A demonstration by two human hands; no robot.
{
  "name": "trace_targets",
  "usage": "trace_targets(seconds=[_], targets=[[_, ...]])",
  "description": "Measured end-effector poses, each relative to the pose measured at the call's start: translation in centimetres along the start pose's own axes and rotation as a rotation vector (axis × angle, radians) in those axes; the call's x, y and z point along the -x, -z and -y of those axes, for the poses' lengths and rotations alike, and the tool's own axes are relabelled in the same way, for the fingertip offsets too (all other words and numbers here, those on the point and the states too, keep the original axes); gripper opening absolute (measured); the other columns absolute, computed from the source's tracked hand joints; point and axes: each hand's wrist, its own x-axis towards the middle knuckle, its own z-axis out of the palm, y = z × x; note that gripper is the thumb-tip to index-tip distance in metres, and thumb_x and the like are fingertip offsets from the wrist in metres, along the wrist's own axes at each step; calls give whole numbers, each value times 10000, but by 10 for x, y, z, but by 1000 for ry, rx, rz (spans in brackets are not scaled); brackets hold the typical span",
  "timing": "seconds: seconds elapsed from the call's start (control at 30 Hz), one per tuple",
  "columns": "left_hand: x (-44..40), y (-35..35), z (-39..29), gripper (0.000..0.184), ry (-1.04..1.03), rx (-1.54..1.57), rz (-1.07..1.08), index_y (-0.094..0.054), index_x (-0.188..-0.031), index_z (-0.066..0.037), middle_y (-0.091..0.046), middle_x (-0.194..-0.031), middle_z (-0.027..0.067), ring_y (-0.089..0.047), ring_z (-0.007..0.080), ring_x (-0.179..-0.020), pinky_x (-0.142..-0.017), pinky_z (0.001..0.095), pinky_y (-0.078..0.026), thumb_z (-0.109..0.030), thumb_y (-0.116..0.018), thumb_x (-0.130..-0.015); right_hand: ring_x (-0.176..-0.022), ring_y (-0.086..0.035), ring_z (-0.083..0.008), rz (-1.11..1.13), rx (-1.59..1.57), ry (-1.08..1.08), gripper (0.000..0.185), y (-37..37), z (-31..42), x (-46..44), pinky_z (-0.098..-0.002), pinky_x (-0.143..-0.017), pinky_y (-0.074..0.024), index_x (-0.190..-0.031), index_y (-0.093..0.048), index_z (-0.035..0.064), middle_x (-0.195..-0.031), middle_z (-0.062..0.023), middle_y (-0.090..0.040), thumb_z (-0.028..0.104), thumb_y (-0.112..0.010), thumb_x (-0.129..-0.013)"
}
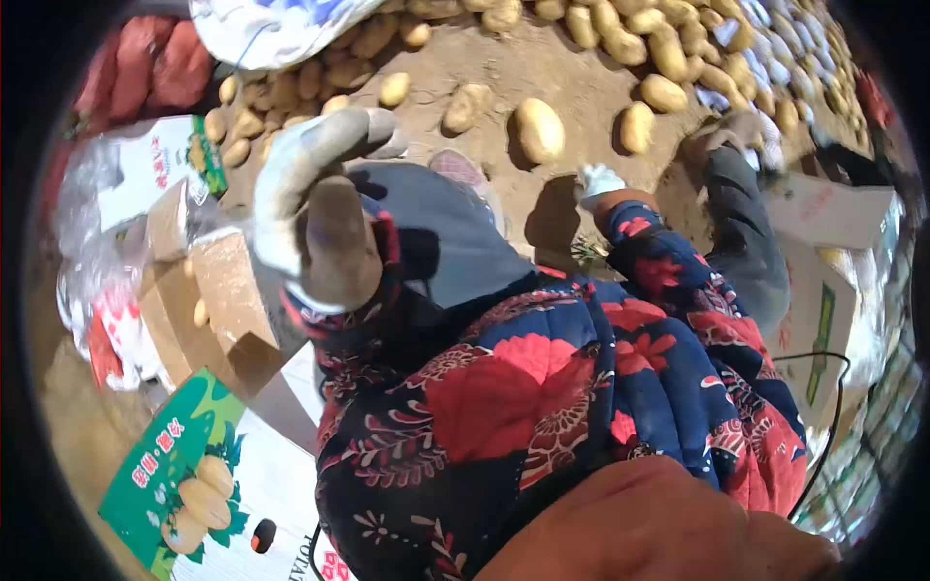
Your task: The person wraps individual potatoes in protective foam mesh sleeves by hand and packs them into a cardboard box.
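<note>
My left hand (325,208), in a white glove soiled grey-brown on palm and fingers, is raised at the left. Its fingers curve over, apart from the thumb, and I see nothing held in it. My right hand (601,183), also in a white glove, hangs low over the soil beyond the floral sleeve; its fingers are too small to make out. Nearest to it on the ground are a large potato (540,131) and a smaller potato (636,128). Another potato (469,108) lies further left, beside a small round potato (394,89).
A potato heap (668,48) spreads across the back right. Left of me stand an open brown carton (232,290), a green-and-white potato box (194,474) and clear plastic wrap (87,232). A white sack (271,34) and red sacks (145,68) lie behind. More cartons (823,223) stand right.
</note>
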Motion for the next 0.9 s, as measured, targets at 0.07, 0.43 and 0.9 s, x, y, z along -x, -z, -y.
trace_targets(seconds=[0.07, 0.43, 0.9], targets=[[10, 17, 12, 464, 161, -8, 10, -531, -1081, 69, -618, -922, 160, -597, 173, -765, -614, 227, -451, -354, -485, -897, -1145, -419, -378, -474, -186, 101, 579, 1, 21, -14, -441, -948, -366, -1265, -421, 124, -1274, -196, -409, 321, -606, -753], [10, 40, 27, 339, 254, 87, 318, -562, -980, 75, -598, -905, 180, -580, 227, -801, -735, 315, -450, -239, -541, -854, -1144, -403, -395, -207, 29, 105, 965, 58, 57, -77, -472, -914, -399, -1362, -236, 233, -1270, -169, -368, 289, -756, -551], [1, 67, 41, 331, 414, 119, 434, -544, -1006, 80, -618, -912, 198, -569, 310, -863, -800, 387, -447, -184, -564, -809, -938, -593, -301, -288, -298, 270, 270, 81, 155, -221, -372, -817, -463, -963, -646, 137, -964, -134, -634, 306, -600, -758]])
